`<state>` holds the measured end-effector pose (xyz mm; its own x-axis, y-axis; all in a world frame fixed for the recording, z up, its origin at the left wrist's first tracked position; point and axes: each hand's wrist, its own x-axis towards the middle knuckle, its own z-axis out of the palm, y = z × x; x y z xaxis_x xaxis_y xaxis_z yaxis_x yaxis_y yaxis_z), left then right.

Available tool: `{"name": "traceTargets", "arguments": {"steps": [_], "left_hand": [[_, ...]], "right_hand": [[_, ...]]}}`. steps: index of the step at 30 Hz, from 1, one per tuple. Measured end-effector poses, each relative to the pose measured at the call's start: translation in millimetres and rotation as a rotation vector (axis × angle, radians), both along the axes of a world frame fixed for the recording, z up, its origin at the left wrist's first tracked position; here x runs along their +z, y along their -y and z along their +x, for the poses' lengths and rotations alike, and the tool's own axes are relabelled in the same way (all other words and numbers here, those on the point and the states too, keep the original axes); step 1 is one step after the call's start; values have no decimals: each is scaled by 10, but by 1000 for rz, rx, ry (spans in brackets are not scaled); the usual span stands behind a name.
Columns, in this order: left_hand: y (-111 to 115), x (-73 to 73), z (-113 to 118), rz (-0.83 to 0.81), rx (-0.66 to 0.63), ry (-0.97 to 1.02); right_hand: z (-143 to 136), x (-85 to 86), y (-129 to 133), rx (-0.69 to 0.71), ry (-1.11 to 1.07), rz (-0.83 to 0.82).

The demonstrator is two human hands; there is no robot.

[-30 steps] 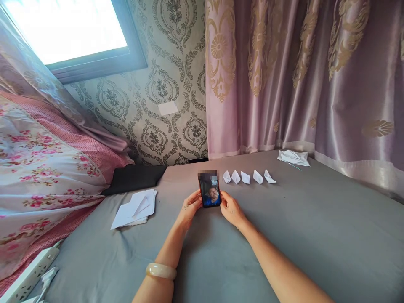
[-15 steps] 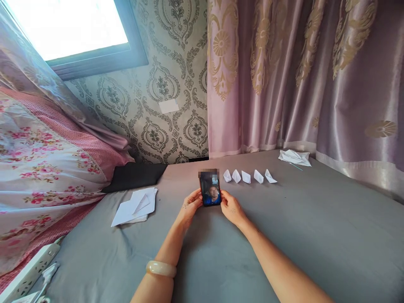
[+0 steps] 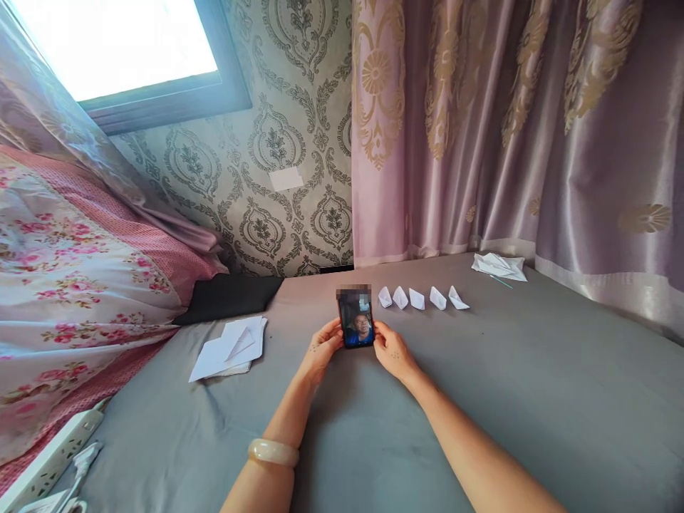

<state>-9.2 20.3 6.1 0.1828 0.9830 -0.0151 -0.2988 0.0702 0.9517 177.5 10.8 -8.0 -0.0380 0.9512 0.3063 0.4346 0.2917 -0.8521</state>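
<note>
The left hand (image 3: pixel 322 347) and right hand (image 3: pixel 392 350) grip the phone (image 3: pixel 358 329) by its sides, seemingly for viewing, near 5 folded papers (image 3: pixel 417 299). Moving it calls for a steady, even hold.

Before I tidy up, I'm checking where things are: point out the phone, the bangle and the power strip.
Phone (image 3: pixel 355 319): head view, middle of its screen.
Bangle (image 3: pixel 273 452): head view, its outer face.
Power strip (image 3: pixel 58 451): head view, its socket face.
</note>
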Motion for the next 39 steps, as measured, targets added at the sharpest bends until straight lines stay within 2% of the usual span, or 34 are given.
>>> {"name": "traceTargets", "arguments": {"steps": [7, 22, 31, 39], "left_hand": [[-19, -26, -8, -8, 11, -9], [-22, -21, -5, 5, -1, -15], [-7, -3, 1, 0, 4, -38], [-15, -19, -4, 8, -10, -14]], "right_hand": [[3, 9, 13, -28, 73, 17], [17, 7, 9, -38, 82, 8], [89, -84, -135, -121, -135, -5], [34, -40, -61, -36, -35, 4]]}}
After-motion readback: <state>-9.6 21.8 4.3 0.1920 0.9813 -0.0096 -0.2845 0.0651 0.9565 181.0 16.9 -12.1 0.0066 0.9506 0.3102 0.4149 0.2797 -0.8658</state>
